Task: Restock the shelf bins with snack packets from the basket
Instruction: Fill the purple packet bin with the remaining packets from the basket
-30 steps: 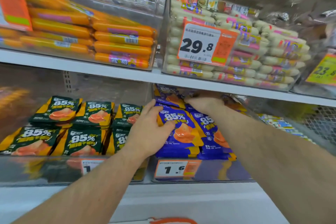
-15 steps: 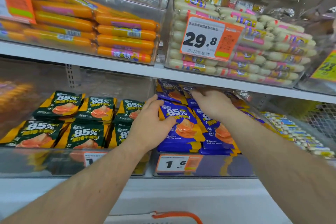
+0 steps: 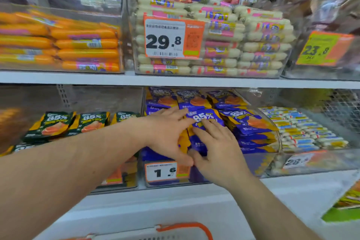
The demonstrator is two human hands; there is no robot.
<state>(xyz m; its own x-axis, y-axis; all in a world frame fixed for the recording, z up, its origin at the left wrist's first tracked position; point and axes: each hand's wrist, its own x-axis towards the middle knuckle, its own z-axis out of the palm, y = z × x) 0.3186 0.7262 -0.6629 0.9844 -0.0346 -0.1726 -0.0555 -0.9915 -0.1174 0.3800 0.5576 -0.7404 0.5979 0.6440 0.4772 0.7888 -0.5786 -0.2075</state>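
Here both hands work inside the clear bin (image 3: 261, 163) of blue packets (image 3: 247, 121) on the lower shelf, just above the price tag (image 3: 161, 171) reading 1.6. The main risk, as I judge it, is that the front stack slumps: the packets lie tilted and overlapping, heaped up to the bin's low front wall, so a careless push or a quick pull-away could send one sliding over the wall onto the white ledge below, or crease a packet wedged between its neighbours. A sideways shove toward the left could also press packets against the divider beside the green packets (image 3: 56, 124) in the next bin. The left hand (image 3: 167, 134) lies flat with fingers spread across the near-left part of the stack, pressing rather than pinching. The right hand (image 3: 218, 148) rests just beside it, fingers stretched forward over a blue packet marked 85%; its thumb seems tucked toward the packet's near edge, though blur makes it hard to say whether it truly pinches anything, so I read it as pressing with straight fingers. That packet sits directly under both sets of fingertips, between the two palms. The basket (image 3: 185, 229), with its orange handle, shows only at the bottom edge, near the person.
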